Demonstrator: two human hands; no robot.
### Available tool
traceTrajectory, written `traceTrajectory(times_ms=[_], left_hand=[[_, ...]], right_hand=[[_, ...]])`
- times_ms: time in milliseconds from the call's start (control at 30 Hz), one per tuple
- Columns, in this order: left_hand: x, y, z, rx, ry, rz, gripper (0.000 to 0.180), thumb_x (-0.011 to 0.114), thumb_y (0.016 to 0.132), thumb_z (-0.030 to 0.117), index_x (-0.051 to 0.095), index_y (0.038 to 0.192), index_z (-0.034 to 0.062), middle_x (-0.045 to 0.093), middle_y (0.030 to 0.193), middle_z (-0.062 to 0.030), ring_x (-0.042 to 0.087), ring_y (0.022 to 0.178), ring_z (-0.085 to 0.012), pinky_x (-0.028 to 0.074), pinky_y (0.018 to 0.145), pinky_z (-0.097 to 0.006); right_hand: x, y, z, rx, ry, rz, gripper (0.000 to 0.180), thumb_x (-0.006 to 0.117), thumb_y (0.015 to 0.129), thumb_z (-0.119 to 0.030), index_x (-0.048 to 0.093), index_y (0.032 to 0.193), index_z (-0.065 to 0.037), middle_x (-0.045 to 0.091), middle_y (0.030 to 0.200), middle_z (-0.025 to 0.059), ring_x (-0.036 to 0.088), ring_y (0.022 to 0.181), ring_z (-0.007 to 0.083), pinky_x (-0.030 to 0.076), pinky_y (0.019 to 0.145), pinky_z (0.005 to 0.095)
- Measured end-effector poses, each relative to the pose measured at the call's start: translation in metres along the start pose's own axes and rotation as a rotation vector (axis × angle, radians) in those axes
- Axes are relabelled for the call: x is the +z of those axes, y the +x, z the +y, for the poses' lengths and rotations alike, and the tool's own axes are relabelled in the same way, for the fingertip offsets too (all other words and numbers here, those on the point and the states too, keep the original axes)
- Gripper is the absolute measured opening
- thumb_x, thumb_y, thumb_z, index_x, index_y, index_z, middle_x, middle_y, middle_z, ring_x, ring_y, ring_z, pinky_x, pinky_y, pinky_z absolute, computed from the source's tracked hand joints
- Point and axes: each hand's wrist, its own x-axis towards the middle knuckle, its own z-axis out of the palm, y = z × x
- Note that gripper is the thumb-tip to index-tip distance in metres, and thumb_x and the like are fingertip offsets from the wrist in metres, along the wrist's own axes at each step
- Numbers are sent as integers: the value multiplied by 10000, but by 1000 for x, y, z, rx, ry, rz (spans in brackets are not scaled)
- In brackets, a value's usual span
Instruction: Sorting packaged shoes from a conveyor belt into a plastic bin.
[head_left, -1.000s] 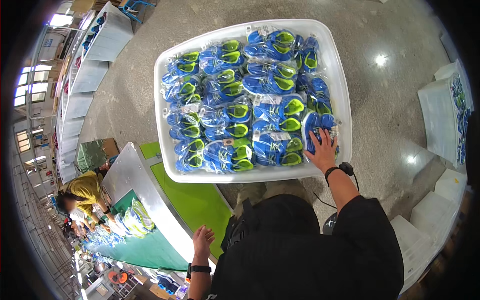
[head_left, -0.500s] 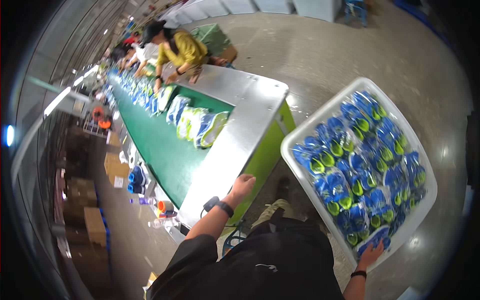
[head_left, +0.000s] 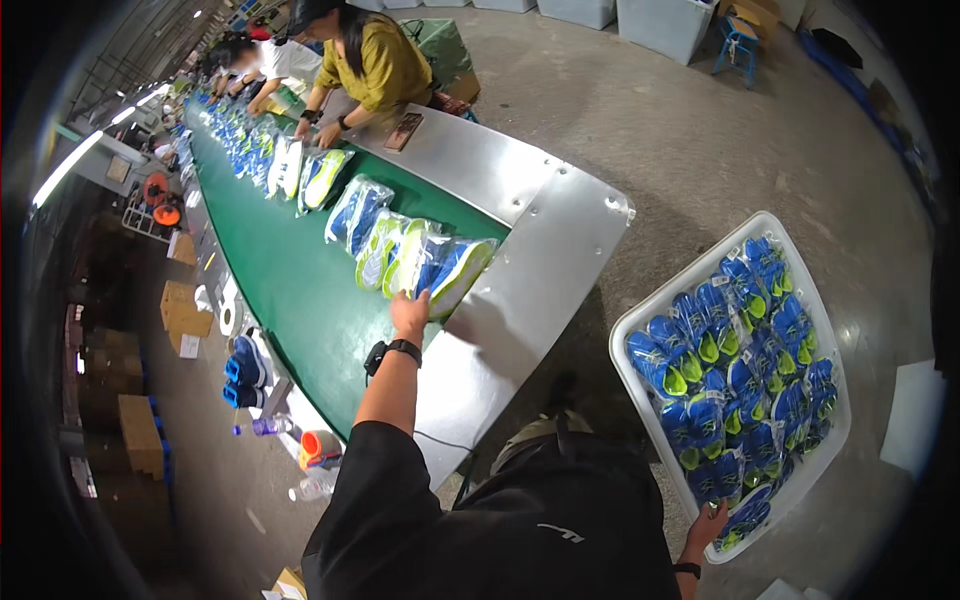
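My left hand (head_left: 408, 316) is at the near end of a green conveyor belt, its fingers closed on the edge of a clear-bagged pair of blue, white and lime sports shoes (head_left: 452, 272). More bagged shoes (head_left: 358, 212) lie just beyond it on the belt. Low on the right, my right hand (head_left: 706, 530) is at the near left corner of a white plastic bin (head_left: 630, 385), beside the bagged shoes there. Its fingers are curled; what they hold, if anything, is unclear. Several rows of bagged blue-and-lime shoes (head_left: 745, 385) fill the bin.
The green belt (head_left: 290, 270) runs away to the far left, edged by a metal tabletop (head_left: 560, 260). A co-worker in a mustard top (head_left: 385, 65) handles bagged shoes across it. An orange cup (head_left: 318, 446) and loose blue shoes (head_left: 245, 372) lie left of the belt.
My left hand has moved forward from above the metal edge onto the bagged shoes. My right hand has drawn back from the shoes toward the bin's near corner. The view has shifted.
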Motion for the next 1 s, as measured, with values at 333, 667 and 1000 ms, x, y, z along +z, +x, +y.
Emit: traceTrajectory(times_ms=[333,667,1000], left_hand=[[1,36,-19,-155,-74,-329,970,820,656,557,498,1349,-42,530,1348,-268,497,1268,-410,380,1087,-427],[-31,-156,-15,142,-574,6,539,661,717,-60,514,1209,102,380,1349,-128,491,1184,-275,544,822,-314],[-19,-196,7,-165,-1065,-412,992,767,848,103,73,1551,14,445,1396,-210,543,1177,-249,469,974,-347]], right_hand=[[-58,0,31,155,-30,-201,407,664,848,-115,613,1205,75,645,1034,134,617,920,250,495,831,378],[-20,48,-109,-284,-41,-322,396,684,881,-161,613,1237,-4,661,1078,122,632,977,222,500,881,351],[24,16,-164,-474,-5,-554,425,692,875,-121,596,1280,-35,626,1088,93,612,956,192,506,842,331]])
